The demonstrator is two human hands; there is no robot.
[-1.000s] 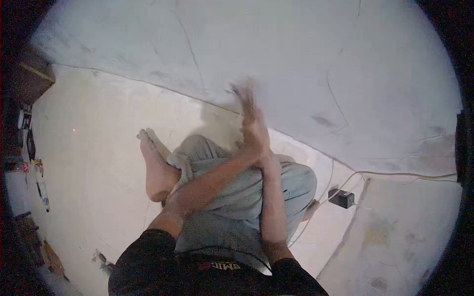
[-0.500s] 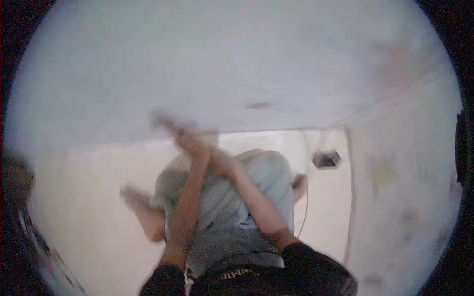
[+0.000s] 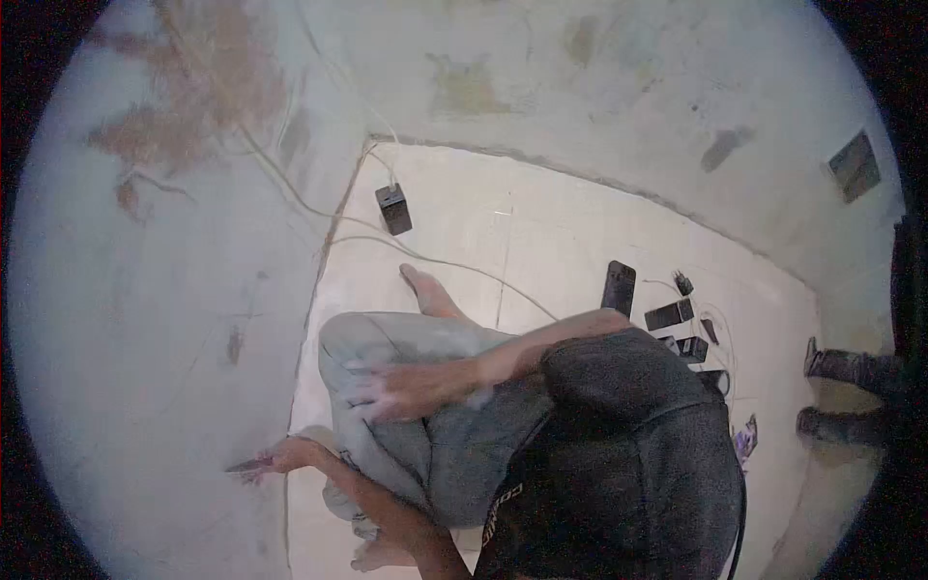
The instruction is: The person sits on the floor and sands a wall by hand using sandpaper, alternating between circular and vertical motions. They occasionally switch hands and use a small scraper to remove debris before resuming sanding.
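My left hand [image 3: 280, 457] is beside the wall, past the knee, closed around a thin dark object [image 3: 246, 467] too small to identify. Resting on the grey trousers [image 3: 372, 338] at the knee is my right hand [image 3: 398, 391], its fingers blurred but apart, with nothing seen in it. My legs are folded on the pale tiled floor, with a bare foot showing above the knee and another below.
A black power block [image 3: 393, 209] with a white cable lies near the wall corner. Right of it on the floor are a dark phone [image 3: 619, 288], a plug [image 3: 684, 282] and several black adapters [image 3: 669, 314]. Dark footwear [image 3: 841, 372] stands at far right.
The view has turned right, bringing the phone, adapters and footwear into sight. My hands, close together before, are now apart, the right one lying on the knee.
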